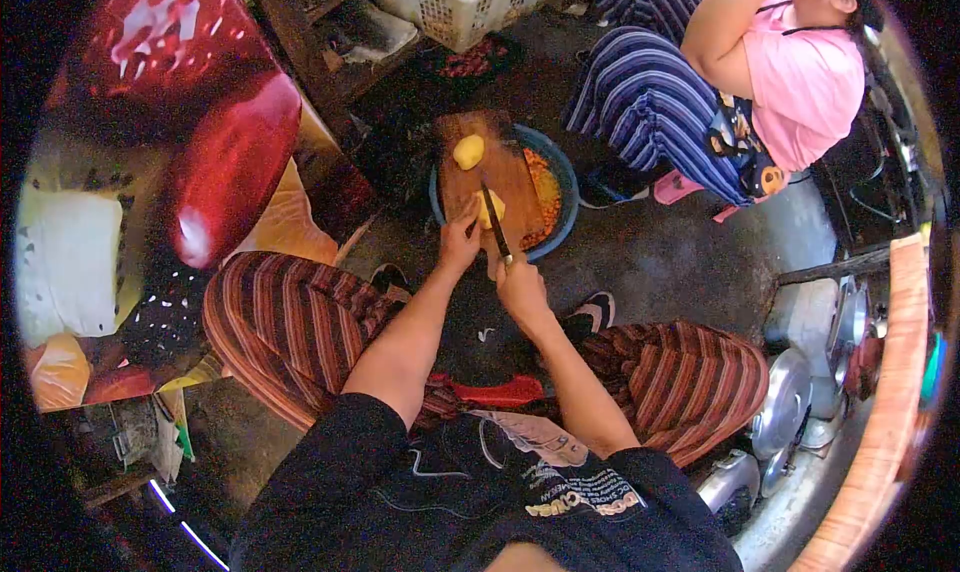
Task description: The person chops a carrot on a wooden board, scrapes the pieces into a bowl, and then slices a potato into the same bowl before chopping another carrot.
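Note:
A wooden cutting board [518, 187] lies across a blue basin [569, 187] that holds small orange pieces [545, 197]. My left hand [460, 237] holds a yellow potato-like piece [491, 210] on the board. In my right hand [521, 284] is a knife [494, 217], its fingers wrapped round the handle and its blade at the piece. Another peeled yellow piece [468, 152] rests near the far end of the board, beyond both hands.
A person in pink [805, 87] sits at the upper right. A white plastic crate [460, 17] stands at the top. Metal pots and lids [783, 402] line the right side. Printed fruit sheeting [235, 172] covers the left. My striped knees flank my arms.

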### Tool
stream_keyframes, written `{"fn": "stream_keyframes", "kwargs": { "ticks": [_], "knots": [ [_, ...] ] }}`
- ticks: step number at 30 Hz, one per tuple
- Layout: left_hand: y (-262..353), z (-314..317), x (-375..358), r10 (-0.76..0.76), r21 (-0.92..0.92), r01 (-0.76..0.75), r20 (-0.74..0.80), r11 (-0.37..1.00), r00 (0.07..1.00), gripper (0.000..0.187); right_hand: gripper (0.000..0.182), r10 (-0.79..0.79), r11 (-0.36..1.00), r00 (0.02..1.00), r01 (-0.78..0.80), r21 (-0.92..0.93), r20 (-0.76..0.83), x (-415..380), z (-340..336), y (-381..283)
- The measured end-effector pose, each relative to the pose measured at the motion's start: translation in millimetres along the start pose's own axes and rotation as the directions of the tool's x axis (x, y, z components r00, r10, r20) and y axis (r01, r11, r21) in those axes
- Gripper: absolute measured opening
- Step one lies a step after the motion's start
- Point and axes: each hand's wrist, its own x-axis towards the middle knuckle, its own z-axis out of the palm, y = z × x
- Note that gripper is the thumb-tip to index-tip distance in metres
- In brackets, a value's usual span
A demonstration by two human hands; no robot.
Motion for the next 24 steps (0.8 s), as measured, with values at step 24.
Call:
{"fn": "stream_keyframes", "kwargs": {
  "ticks": [24],
  "knots": [
    [-1, 4, 2, 0.156, 0.070, -0.151, -0.075, 0.986, 0.985, 0.041, 0.035, 0.069, 0.991, 0.994, -0.059, -0.118, 0.082, 9, 45, 18]
  ]
}}
